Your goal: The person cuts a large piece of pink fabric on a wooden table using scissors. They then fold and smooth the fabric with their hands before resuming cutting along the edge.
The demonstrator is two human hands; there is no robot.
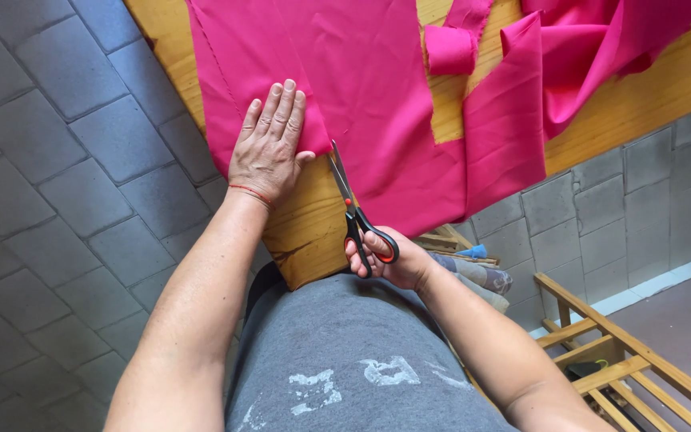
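Note:
A sheet of bright pink fabric lies spread over a wooden table. My left hand presses flat on the fabric's near left part, fingers together and pointing away from me. My right hand grips black-and-red scissors at the table's near edge. Their blades point away from me and meet the fabric's near edge just right of my left thumb. A slit in the cloth runs ahead of the blades.
A small pink roll of cloth and more bunched pink fabric lie at the table's far right. Grey paving stones surround the table. A wooden frame stands at lower right, with folded cloths under the table.

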